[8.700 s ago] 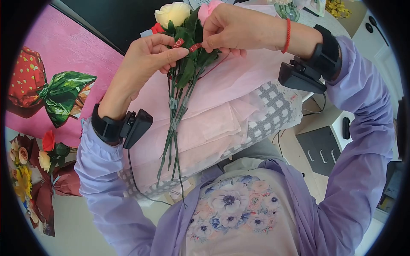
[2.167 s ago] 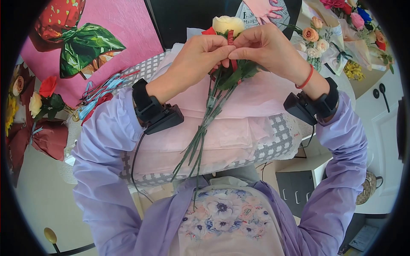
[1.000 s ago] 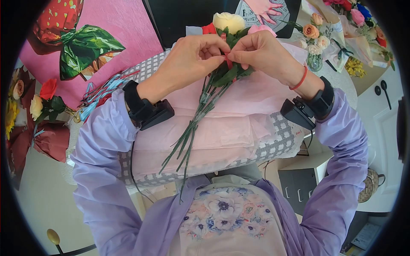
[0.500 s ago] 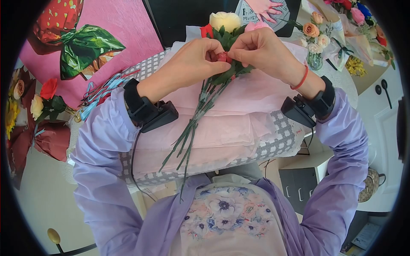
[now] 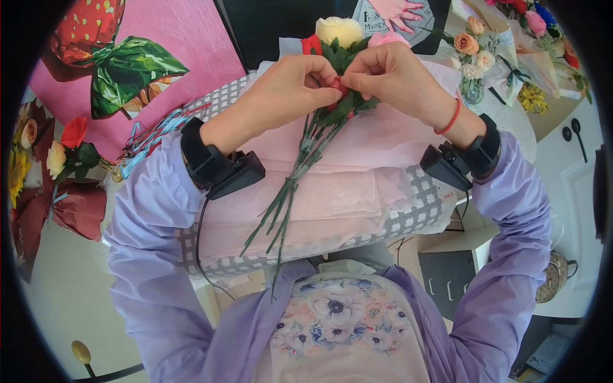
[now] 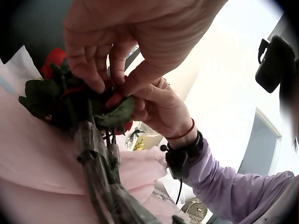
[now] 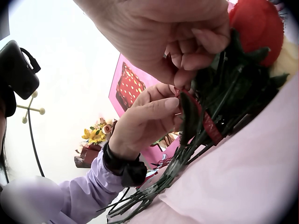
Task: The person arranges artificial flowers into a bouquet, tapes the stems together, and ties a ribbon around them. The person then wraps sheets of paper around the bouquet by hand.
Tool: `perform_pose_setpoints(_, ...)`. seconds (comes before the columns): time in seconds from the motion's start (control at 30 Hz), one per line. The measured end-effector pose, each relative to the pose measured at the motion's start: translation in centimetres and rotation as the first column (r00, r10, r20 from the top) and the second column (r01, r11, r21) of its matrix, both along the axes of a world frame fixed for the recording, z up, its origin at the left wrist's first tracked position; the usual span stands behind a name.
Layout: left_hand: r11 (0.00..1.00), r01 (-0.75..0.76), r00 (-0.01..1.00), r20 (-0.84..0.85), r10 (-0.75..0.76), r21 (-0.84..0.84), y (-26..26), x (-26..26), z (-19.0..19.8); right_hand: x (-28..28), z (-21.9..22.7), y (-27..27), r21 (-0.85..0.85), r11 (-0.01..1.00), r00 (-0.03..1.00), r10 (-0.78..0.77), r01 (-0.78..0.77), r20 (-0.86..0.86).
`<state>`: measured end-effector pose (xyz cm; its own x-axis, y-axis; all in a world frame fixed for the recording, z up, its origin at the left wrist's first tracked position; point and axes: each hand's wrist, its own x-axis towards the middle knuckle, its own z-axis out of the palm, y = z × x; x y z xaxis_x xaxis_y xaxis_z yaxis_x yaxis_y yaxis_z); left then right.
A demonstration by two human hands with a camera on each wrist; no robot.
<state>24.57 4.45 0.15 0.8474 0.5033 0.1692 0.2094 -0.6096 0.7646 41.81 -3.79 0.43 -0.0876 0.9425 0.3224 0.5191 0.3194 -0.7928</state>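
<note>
Thin, translucent pale pink sheets (image 5: 341, 191) lie beneath a long-stemmed bunch of cream, red and pink roses (image 5: 308, 143); just below the bunch's blooms (image 5: 339, 32), the left hand (image 5: 288, 84) and right hand (image 5: 397, 75) are close together. Each grip is closed to a fingertip pinch on a narrow, glossy red ribbon (image 7: 212, 128); it crosses the bunch's upper stems (image 5: 313, 131).

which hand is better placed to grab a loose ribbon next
Probably the left hand: nearer the loose ribbons, while the right hand is farther across. Both are busy at the red ribbon.
</note>
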Motion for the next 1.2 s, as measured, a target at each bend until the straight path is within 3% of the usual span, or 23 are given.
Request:
perform_pose_setpoints(0.13,0.988,0.000,0.999,-0.040,-0.006,-0.156,0.1,0.1,0.2,-0.1,0.0,0.0,-0.006,1.000,1.000,-0.005,0.005,0.008)
perform_pose_setpoints(0.33,0.997,-0.054,0.997,-0.056,0.051,-0.051,0.1,0.0,0.0,-0.1,-0.3,0.2,0.017,1.000,1.000,0.018,-0.018,0.012)
perform_pose_setpoints(0.53,0.981,0.048,0.995,0.090,-0.032,-0.188,0.3,-0.5,0.1,-0.1,0.0,-0.1,0.001,1.000,1.000,0.004,-0.004,-0.003)
perform_pose_setpoints(0.77,0.989,-0.007,0.996,0.089,0.020,-0.146,0.8,-0.2,1.0,0.1,0.0,0.0,0.010,0.998,0.996,-0.059,0.059,0.069)
perform_pose_setpoints(0.93,0.993,0.004,0.998,-0.066,0.004,0.117,1.6,-0.3,1.4,0.3,-0.7,0.2,0.119,0.985,0.961,-0.152,0.128,0.231)
perform_pose_setpoints(0.97,0.993,0.004,0.998,-0.066,0.004,0.115,1.8,-0.3,1.4,0.3,-0.7,0.2,0.126,0.983,0.955,-0.164,0.136,0.247)
perform_pose_setpoints(1.03,0.961,0.016,0.999,-0.049,-0.003,0.278,2.2,-0.4,1.3,0.3,-0.8,0.2,0.133,0.981,0.949,-0.174,0.143,0.262)
perform_pose_setpoints(1.2,0.914,-0.015,0.999,0.050,-0.005,0.406,2.5,-0.8,0.8,0.1,-0.6,-0.4,0.145,0.973,0.917,-0.219,0.179,0.334)
